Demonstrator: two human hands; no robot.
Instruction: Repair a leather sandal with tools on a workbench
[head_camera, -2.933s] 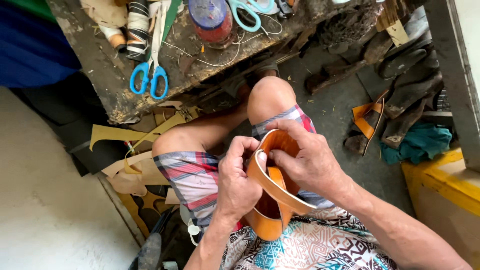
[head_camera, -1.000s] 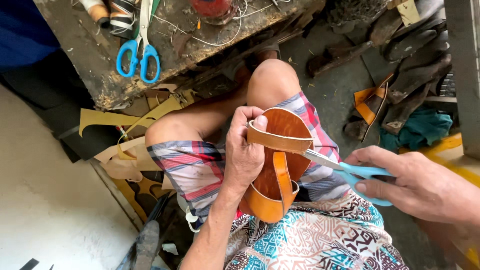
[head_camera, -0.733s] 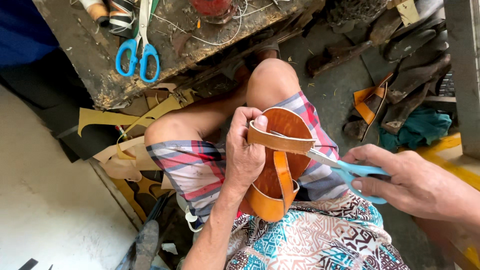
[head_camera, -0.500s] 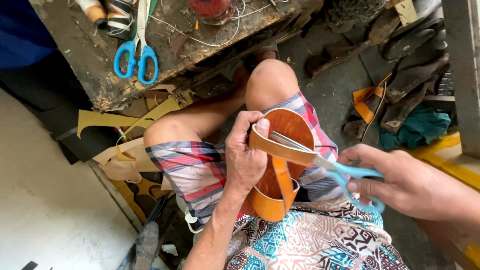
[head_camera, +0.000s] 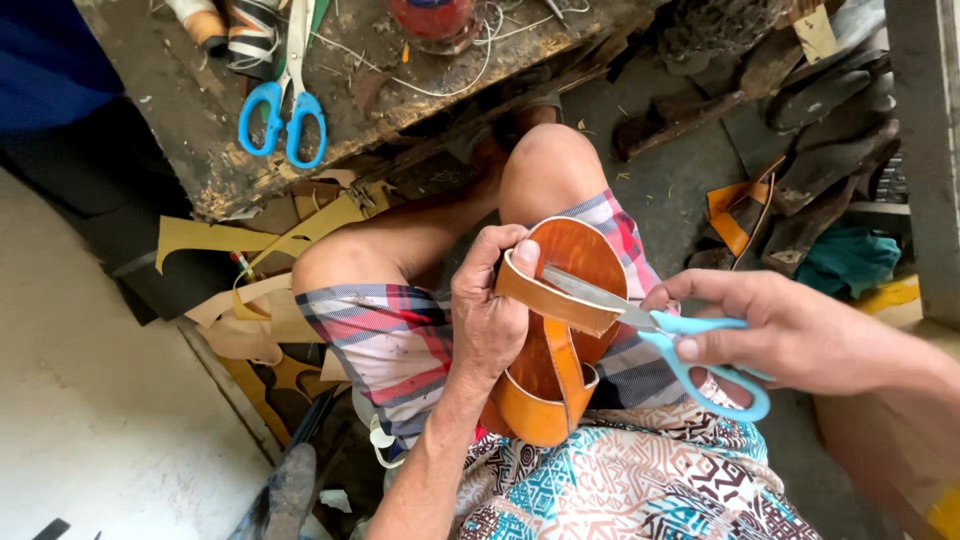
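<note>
My left hand (head_camera: 490, 310) grips an orange-brown leather sandal (head_camera: 560, 350) upright on my lap, thumb pressed on its tan cross strap (head_camera: 545, 298). My right hand (head_camera: 790, 335) holds light-blue-handled scissors (head_camera: 680, 335) with fingers through the loops. The steel blades lie across the tan strap at the sandal's upper part, tips pointing toward my left thumb. My knees, in plaid shorts, are under the sandal.
A worn wooden bench (head_camera: 210, 130) at the top carries a second pair of blue scissors (head_camera: 285, 105), tape rolls, thread and a red pot. Leather offcuts (head_camera: 260, 300) lie at the left on the floor. Shoe soles and straps (head_camera: 790, 150) are piled at the right.
My right hand has brought the scissors in from the right until the blades lie across the tan strap. The left hand keeps its grip on the sandal.
</note>
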